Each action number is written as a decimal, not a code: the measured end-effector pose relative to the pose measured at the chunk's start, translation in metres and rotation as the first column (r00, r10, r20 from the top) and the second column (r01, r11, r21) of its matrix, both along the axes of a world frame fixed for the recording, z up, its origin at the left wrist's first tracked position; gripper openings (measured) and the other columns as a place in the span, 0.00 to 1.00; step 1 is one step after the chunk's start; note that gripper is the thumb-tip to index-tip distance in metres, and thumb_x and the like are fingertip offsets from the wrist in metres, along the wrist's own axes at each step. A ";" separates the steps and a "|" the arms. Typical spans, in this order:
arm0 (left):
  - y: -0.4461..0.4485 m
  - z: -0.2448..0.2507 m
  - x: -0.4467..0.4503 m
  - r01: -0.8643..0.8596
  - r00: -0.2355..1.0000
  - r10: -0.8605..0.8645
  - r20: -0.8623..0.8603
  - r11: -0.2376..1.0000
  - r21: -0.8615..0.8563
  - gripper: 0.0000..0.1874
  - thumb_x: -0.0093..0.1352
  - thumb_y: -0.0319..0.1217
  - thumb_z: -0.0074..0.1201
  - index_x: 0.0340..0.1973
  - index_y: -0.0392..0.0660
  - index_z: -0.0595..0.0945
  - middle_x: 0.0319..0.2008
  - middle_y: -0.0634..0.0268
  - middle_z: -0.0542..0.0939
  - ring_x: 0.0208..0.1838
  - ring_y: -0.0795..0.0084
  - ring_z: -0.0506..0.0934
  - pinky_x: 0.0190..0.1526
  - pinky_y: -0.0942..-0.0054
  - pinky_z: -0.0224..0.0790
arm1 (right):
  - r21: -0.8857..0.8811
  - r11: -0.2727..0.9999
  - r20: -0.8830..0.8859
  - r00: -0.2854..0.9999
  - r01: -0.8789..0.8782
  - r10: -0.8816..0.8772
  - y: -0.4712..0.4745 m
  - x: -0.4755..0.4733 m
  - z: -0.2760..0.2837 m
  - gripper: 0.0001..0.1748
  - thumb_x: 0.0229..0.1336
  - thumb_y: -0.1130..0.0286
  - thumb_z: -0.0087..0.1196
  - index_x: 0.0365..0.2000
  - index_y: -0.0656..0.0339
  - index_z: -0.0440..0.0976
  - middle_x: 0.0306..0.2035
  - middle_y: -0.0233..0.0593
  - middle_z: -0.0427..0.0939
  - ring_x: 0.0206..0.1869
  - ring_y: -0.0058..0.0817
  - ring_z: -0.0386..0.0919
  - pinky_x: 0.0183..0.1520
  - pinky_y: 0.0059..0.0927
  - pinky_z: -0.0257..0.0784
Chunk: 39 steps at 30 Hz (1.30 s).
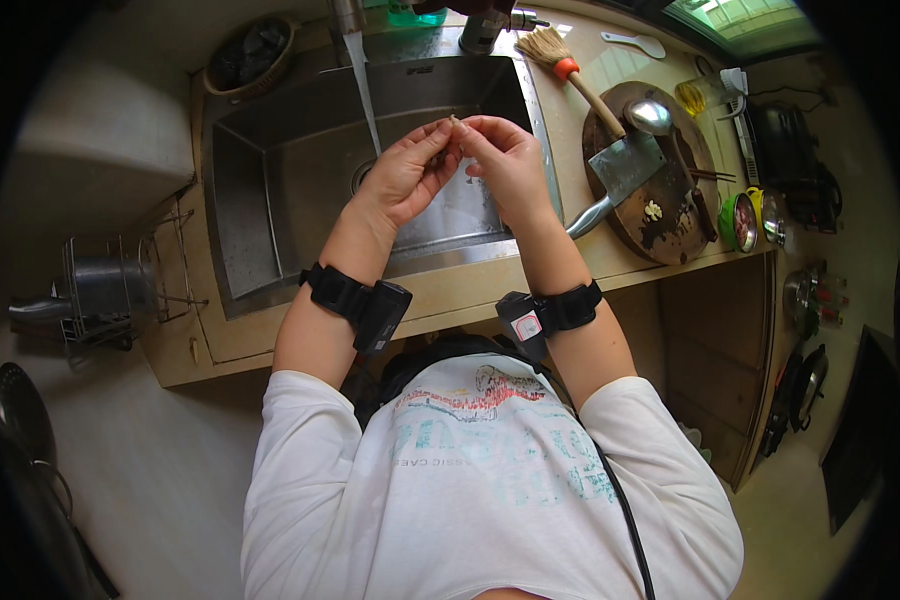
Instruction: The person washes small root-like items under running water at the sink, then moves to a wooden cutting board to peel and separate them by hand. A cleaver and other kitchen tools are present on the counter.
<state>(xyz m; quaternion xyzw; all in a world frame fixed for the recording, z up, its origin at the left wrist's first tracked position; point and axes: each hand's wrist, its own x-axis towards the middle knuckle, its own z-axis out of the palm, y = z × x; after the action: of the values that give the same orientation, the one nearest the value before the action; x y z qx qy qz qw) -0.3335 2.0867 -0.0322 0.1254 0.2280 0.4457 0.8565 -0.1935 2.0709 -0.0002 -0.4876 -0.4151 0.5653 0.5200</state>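
Both hands meet over the steel sink (244, 202), fingertips close together. Between the thumbs and fingers is a small pale-brown piece (454, 120), too small to name. My left hand (412, 172) pinches it from the left, its other fingers curled. My right hand (504, 154) pinches from the right. A stream of water (360, 75) runs from the faucet (345, 16) just left of my left hand. On the round wooden chopping board (645, 240) at the right lie a cleaver (626, 169), a metal ladle (649, 117) and chopped pale bits (652, 210).
A straw brush (585, 90) leans onto the board. Beyond it lies a white spoon (634, 43). A green bowl (739, 221) stands right of the board, a basket (251, 56) behind the sink at left. A wire rack (120, 292) hangs at the far left.
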 end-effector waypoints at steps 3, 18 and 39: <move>0.001 -0.003 -0.003 0.017 0.998 -0.017 -0.064 1.000 -0.011 0.08 0.69 0.30 0.50 0.40 0.41 0.78 0.30 0.70 0.77 0.32 0.82 0.74 0.37 0.86 0.72 | -0.029 0.997 -0.009 0.997 0.072 -0.072 0.005 0.004 0.000 0.11 0.54 0.69 0.59 0.33 0.67 0.77 0.28 0.34 0.79 0.28 0.16 0.75 0.33 0.16 0.71; 0.006 0.016 -0.026 0.137 0.882 -0.078 -0.465 0.986 0.096 0.11 0.68 0.36 0.52 0.34 0.40 0.79 0.23 0.74 0.74 0.23 0.89 0.68 0.22 0.92 0.63 | 0.284 0.936 0.495 0.868 -0.206 0.041 0.012 0.008 -0.001 0.08 0.53 0.74 0.58 0.34 0.66 0.77 0.33 0.36 0.79 0.31 0.19 0.77 0.36 0.18 0.72; 0.000 0.026 -0.025 0.303 0.728 -0.094 -0.679 0.932 0.196 0.15 0.70 0.41 0.47 0.29 0.44 0.77 0.20 0.77 0.69 0.22 0.88 0.63 0.24 0.89 0.57 | 0.161 0.960 0.539 0.835 -0.229 0.109 0.013 0.002 0.000 0.11 0.47 0.70 0.58 0.28 0.69 0.77 0.24 0.41 0.80 0.27 0.21 0.78 0.33 0.21 0.73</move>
<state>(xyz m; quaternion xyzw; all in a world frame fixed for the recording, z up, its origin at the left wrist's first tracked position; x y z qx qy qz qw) -0.3586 2.0868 -0.0062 0.4242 0.4316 0.3059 0.7350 -0.1912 2.0835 -0.0004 -0.5244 -0.6423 0.4053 0.3850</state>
